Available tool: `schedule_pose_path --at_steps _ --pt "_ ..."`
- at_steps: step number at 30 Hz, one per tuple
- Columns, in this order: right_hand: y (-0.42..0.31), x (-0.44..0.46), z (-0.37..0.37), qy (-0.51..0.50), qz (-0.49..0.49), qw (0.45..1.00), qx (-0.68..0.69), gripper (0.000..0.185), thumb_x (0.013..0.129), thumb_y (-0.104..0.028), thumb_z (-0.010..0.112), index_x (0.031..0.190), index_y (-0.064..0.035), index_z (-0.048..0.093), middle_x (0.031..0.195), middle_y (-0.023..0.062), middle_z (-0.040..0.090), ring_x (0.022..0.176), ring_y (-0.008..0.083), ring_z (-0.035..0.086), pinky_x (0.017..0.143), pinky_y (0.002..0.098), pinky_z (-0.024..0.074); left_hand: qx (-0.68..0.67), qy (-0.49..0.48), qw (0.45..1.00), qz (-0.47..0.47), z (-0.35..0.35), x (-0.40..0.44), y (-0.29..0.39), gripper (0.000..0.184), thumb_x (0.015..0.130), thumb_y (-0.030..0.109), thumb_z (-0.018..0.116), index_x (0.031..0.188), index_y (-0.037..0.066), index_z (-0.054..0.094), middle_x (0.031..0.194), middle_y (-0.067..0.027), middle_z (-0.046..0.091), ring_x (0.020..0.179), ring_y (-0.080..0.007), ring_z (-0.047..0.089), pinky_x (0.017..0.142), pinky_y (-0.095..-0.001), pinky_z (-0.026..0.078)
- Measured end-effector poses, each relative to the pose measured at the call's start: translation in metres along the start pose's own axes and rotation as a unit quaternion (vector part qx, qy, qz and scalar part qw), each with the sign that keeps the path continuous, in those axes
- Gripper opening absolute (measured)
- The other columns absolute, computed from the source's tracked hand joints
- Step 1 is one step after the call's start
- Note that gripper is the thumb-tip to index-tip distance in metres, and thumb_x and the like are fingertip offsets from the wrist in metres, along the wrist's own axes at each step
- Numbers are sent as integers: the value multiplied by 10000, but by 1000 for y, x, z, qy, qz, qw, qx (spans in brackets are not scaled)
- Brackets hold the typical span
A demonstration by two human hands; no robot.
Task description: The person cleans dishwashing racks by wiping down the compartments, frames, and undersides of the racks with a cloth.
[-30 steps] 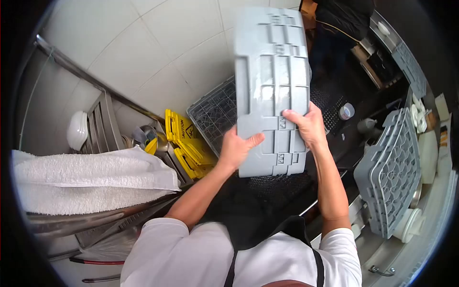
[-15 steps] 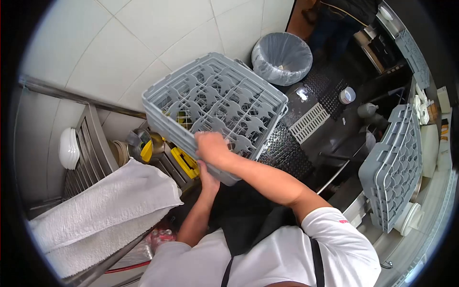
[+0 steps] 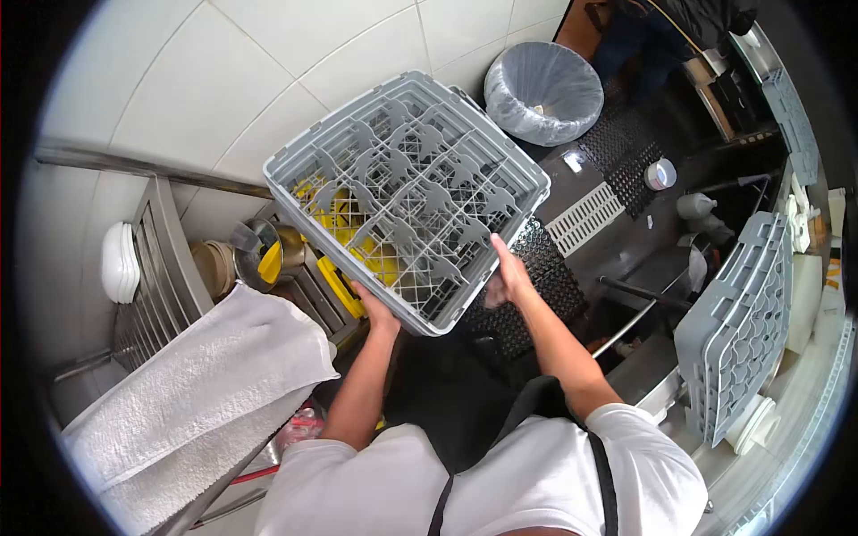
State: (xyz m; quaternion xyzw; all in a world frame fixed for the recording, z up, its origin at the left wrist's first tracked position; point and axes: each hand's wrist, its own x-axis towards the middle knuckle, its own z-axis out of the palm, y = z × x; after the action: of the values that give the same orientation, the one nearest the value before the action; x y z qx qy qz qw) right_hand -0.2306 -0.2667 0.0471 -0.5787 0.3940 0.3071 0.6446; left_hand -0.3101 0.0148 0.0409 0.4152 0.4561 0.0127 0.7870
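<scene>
A grey plastic glass rack (image 3: 407, 192) with a grid of curved dividers is held out in front of me, near the tiled wall. My left hand (image 3: 377, 311) grips its near left edge, with the fingers hidden underneath. On the right side, my right hand (image 3: 508, 272) holds the rim, its thumb on top and its lower fingers blurred. Through the grid, yellow shapes show on the left part; I cannot make out whether they lie inside the rack or below it. Just left of my left hand is a yellow plastic object (image 3: 340, 286).
A white towel (image 3: 210, 393) covers a surface at left, beside a slatted metal shelf (image 3: 165, 259) with white dishes (image 3: 120, 263). A lined bin (image 3: 545, 94) stands ahead, near a person (image 3: 639, 45). More grey racks (image 3: 737, 326) lean at right. Dark mats (image 3: 527, 295) cover the floor.
My right hand has moved from the rack's near left edge to its right side. The rack has turned flatter towards me, and more yellow shows through its grid.
</scene>
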Motion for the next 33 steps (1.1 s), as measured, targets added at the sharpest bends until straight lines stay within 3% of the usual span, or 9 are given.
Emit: schedule_pose_path --at_steps 5,7,10,12,16,19,22,27,33 --pt "3 9 29 -67 24 982 176 426 757 -180 577 1092 38 428 655 207 547 386 351 563 303 523 464 -112 -23 993 14 15 -6 59 876 929 754 332 1503 92 351 1529 -131 368 1377 -321 383 1130 -490 335" --pt "-7 -9 33 -31 14 987 157 421 738 -158 599 1066 32 417 665 189 552 368 330 543 276 474 422 149 91 948 268 19 21 103 831 995 626 374 1536 11 241 1587 -149 283 1454 -296 260 1194 -384 182" --pt "-20 -16 23 49 -101 992 57 378 725 -183 644 1009 30 515 753 157 598 613 283 620 534 429 505 426 138 779 440 91 13 196 827 897 493 657 1467 -31 366 1517 -255 361 1397 -372 362 1149 -436 262" --pt "-36 -16 2 110 -86 989 -45 384 734 -201 655 1020 42 578 854 152 637 775 265 628 755 400 519 496 125 746 427 121 56 228 866 838 527 701 1438 -27 411 1465 -267 426 1351 -409 413 1118 -463 320" --pt "-19 70 -100 127 -63 966 -215 460 712 -236 659 1076 44 641 936 189 703 846 278 677 762 382 539 701 88 635 312 151 178 199 896 806 588 685 1412 -25 442 1436 -268 463 1332 -405 445 1088 -475 366" --pt "-18 90 -136 179 -150 938 -256 353 724 -189 609 979 54 635 865 174 697 807 246 662 748 378 516 731 -123 572 351 135 244 152 826 825 588 659 1359 -25 508 1351 -263 547 1276 -394 508 1050 -459 402" --pt "-19 108 -162 191 -154 934 -259 332 741 -167 598 996 43 632 897 133 677 810 218 623 749 357 499 696 -217 663 168 154 233 130 671 850 517 660 1260 -10 589 1216 -246 638 1174 -389 587 980 -447 449" --pt "-37 95 -158 179 -158 967 -90 292 780 -113 560 1037 5 635 876 48 616 773 163 551 721 312 460 644 -79 735 198 133 201 98 495 847 379 665 1142 -17 623 1109 -265 664 1062 -399 631 894 -444 478" --pt "-100 84 -145 127 -220 940 -226 390 745 -198 599 1077 -4 662 908 110 687 849 198 619 794 328 479 479 10 857 190 24 151 66 429 827 308 654 1088 -32 632 1050 -254 681 995 -381 654 868 -435 477"
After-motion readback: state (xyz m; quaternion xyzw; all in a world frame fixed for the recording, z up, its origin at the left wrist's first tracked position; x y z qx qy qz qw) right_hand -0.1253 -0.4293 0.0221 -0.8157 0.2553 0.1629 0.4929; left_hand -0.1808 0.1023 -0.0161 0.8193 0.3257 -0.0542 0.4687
